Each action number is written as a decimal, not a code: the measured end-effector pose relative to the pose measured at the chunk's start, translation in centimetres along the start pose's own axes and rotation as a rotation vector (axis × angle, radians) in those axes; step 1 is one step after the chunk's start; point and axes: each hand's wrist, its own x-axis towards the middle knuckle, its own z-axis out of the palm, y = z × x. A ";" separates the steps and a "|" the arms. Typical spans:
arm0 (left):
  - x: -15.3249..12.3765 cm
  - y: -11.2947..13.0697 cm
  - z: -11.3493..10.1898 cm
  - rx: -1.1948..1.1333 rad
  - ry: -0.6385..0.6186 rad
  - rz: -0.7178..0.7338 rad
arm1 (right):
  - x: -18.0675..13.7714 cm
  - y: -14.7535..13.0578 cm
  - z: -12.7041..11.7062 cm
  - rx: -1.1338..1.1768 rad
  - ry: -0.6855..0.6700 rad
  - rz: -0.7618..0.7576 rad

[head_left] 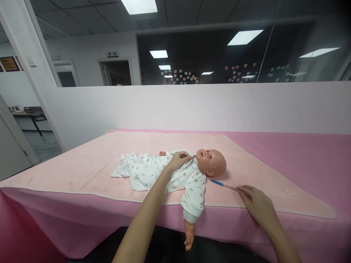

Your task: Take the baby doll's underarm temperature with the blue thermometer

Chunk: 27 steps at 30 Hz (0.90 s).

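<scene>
A baby doll (175,173) in a white printed outfit lies on its back, head to the right, one arm hanging over the near table edge. My left hand (179,159) is over the doll's upper chest with its fingers pinched by the collar. Between those fingers, a small pale piece with a greyish tip points toward the doll's chin; I cannot tell what it is. To the right of the doll, my right hand (255,201) has its fingertips closed on the clear end of a thin stick (218,182) whose other end is blue. The blue end lies near the doll's head.
Under the doll spreads a peach mat (90,164) with a pale edge, on a pink table cover (301,153). A white low wall (192,109) with glass above stands behind. At the far left, a doorway shows a desk (30,114).
</scene>
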 end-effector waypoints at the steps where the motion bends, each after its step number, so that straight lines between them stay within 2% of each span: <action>1: 0.0 0.0 -0.1 -0.050 0.035 -0.005 | 0.1 -0.6 0.0 -0.005 0.031 0.003; 3: 0.0 0.0 -0.2 -0.137 0.098 -0.026 | 0.6 -3.2 -0.1 0.077 0.141 0.014; 5: 0.1 0.0 -0.4 -0.193 0.147 -0.042 | 1.6 -7.3 -0.4 0.241 0.240 -0.001; 7: 0.2 -0.1 -0.6 -0.225 0.179 -0.045 | 3.2 -12.1 -0.4 0.327 0.197 -0.124; 9: 0.3 -0.3 -0.7 -0.245 0.189 -0.040 | 5.0 -16.5 0.5 0.225 0.144 -0.186; 12: 0.5 -0.5 -0.9 -0.257 0.186 -0.016 | 7.1 -20.5 3.2 0.015 0.115 -0.100; 14: 0.6 -0.7 -1.1 -0.247 0.173 -0.003 | 7.7 -21.0 5.0 0.011 0.136 -0.087; 17: 0.8 -0.8 -1.1 -0.225 0.158 -0.022 | 7.6 -20.1 6.3 0.245 0.260 -0.062; 20: 0.9 -0.7 -1.1 -0.212 0.165 -0.029 | 7.3 -19.2 6.3 0.559 0.387 -0.054; 22: 0.8 -0.7 -1.0 -0.204 0.171 -0.010 | 7.1 -19.0 6.0 0.690 0.445 -0.086; 25: 0.6 -0.6 -1.0 -0.155 0.154 0.038 | 7.1 -19.1 5.9 0.779 0.518 -0.106; 27: 0.4 -0.6 -1.1 -0.106 0.086 0.057 | 7.1 -19.1 6.0 0.801 0.536 -0.087</action>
